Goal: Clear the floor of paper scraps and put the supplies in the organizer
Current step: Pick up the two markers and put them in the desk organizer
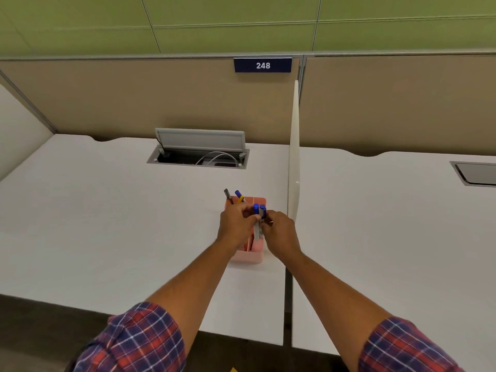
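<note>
A pink organizer [252,255] stands on the white desk [107,224], close to the white divider panel. A grey pen [228,196] and a blue-capped yellow pen [239,196] stick up from its far compartment. Two blue-capped markers [259,212] are upright above the organizer's middle. My left hand [237,221] and my right hand [280,232] both pinch these markers from either side. The hands hide most of the organizer's inside. No paper scraps are visible on the floor strip.
A white divider panel [294,157] rises just right of the organizer. An open cable hatch [198,157] with white cables lies at the back of the desk. A second desk [389,237] with a closed hatch [475,173] lies to the right. Dark floor [40,331] shows below.
</note>
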The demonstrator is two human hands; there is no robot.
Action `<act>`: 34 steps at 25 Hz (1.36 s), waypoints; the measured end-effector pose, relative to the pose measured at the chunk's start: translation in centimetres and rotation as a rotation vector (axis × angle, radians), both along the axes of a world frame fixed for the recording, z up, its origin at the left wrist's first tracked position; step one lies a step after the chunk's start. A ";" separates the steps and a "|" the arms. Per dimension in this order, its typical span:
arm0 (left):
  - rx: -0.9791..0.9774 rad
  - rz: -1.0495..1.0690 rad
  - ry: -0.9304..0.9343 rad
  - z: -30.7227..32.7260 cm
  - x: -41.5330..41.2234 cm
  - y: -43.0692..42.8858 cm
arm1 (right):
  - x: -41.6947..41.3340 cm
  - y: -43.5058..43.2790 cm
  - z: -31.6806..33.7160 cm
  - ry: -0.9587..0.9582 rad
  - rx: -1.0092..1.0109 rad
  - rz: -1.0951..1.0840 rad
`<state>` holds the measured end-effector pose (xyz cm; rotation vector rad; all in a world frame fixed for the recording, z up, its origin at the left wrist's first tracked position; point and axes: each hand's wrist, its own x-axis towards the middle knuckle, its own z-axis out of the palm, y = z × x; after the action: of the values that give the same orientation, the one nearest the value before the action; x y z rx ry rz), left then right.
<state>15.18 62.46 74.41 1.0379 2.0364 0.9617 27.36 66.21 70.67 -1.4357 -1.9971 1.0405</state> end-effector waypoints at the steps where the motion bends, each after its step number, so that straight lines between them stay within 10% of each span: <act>1: -0.019 0.002 0.010 -0.5 0.0 0.1 | 0.0 0.0 -0.4 -0.004 0.001 0.009; 34: 0.039 0.031 0.153 -0.9 -5.3 9.2 | -6.9 9.2 -3.6 0.210 0.012 -0.052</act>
<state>9.87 71.64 73.49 1.1346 2.1716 0.9670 20.49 75.42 67.09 -1.3064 -1.8052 1.1059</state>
